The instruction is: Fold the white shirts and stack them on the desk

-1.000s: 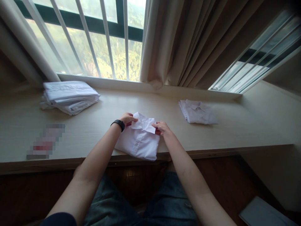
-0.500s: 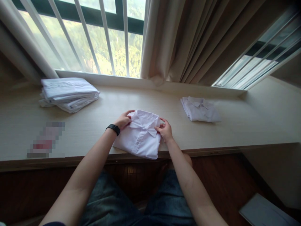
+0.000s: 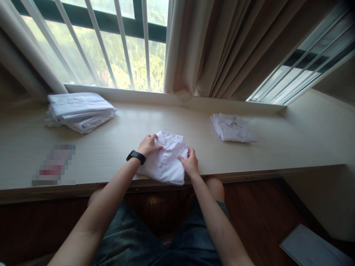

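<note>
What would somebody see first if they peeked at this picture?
First, the two bare hands, left hand and right hand, pressing on a folded white shirt at the near edge of the long pale ledge. Then the stack of folded white clothes far left by the barred window, and another folded shirt to the right, below the beige curtain.

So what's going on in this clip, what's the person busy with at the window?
A person seated at a long pale ledge under the window has both hands on a folded white shirt lying at its near edge. The left hand, with a black watch on the wrist, presses the collar end; the right hand pinches the shirt's right side. A stack of folded white garments sits far left, and a single folded white shirt lies to the right.
</note>
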### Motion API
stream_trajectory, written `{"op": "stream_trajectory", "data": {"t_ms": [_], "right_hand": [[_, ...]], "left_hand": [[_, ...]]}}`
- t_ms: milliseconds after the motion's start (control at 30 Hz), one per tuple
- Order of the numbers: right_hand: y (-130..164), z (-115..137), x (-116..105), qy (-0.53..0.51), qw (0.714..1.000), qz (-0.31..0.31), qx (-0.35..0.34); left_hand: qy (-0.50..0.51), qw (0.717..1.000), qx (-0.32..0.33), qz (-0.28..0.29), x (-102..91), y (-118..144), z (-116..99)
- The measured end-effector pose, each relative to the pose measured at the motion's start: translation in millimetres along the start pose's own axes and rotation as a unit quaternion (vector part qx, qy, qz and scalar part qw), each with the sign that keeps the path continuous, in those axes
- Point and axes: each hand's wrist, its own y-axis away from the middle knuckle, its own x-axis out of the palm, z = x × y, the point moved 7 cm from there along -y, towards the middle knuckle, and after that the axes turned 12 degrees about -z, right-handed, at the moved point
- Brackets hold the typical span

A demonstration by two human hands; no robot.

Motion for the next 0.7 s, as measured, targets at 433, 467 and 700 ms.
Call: {"op": "stream_trajectory", "data": {"t_ms": [433,467,700], "right_hand": [[-15,13,2,-0.167,0.985,0.045,-0.017],[-12,14,-1,-0.112,0.992,0.041,-0.032],[50,-8,-34,-0.03,0.999,-0.007,0.033]], "left_hand": [[0.332,0.922,-0.167,-0.112,-9.8,12,56],[0.347,0.917,-0.164,-0.108,-10.8,11,55],[0.106,0.972,-0.189,-0.087,-25.6,23,78]]}}
